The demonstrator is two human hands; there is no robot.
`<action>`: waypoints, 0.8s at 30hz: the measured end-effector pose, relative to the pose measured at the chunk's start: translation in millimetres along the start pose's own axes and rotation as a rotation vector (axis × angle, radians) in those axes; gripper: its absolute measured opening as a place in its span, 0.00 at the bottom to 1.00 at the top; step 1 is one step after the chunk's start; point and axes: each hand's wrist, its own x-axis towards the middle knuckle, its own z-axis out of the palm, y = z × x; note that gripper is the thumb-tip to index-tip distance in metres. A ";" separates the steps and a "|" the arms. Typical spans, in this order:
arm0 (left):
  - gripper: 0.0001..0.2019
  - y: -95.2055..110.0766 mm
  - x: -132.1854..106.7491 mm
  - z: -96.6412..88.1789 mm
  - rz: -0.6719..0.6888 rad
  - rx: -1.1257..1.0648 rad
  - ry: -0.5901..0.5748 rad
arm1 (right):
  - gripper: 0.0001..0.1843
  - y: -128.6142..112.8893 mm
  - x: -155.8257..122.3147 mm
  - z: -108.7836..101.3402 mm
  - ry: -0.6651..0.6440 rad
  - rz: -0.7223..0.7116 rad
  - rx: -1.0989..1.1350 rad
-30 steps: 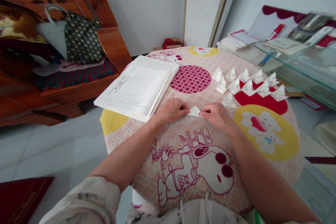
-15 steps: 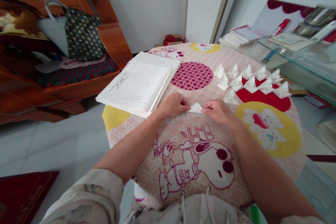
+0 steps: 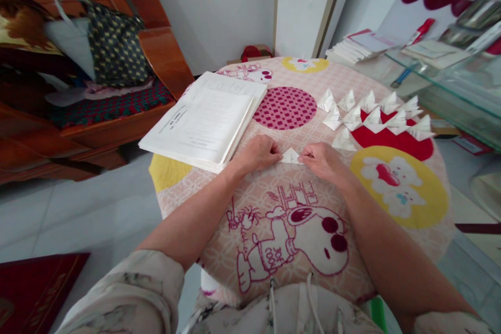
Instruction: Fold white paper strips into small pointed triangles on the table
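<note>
A small white folded paper triangle (image 3: 290,156) lies on the round table's cartoon-print cloth (image 3: 297,219). My left hand (image 3: 259,153) pinches its left corner with the fingers curled. From the other side my right hand (image 3: 321,159) pinches the right corner, fingers closed too. Several finished white folded paper pieces (image 3: 371,119) stand in a cluster just beyond my right hand. A thick stack of white printed sheets (image 3: 207,122) lies to the left of my left hand.
A wooden bench (image 3: 117,115) with a patterned bag (image 3: 113,49) stands at the left. A glass-topped counter (image 3: 450,83) with booklets and packets runs along the right. Grey floor tiles and a red mat (image 3: 35,287) lie at the lower left.
Both hands stay pinched on the paper triangle with only slight finger shifts. The view has tilted a little, so the table sits slightly higher in frame.
</note>
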 end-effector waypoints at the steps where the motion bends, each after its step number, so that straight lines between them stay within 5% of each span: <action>1: 0.09 0.3 0.1 -0.1 0.001 0.012 -0.006 | 0.10 -0.5 -0.3 -0.3 0.000 0.001 -0.007; 20: 0.10 2.0 -2.6 2.9 0.008 0.122 0.018 | 0.11 -2.7 1.4 -1.1 -0.011 0.041 -0.028; 24: 0.06 1.4 -9.5 12.9 0.203 0.128 0.162 | 0.09 -4.5 1.9 -1.9 -0.023 0.051 -0.036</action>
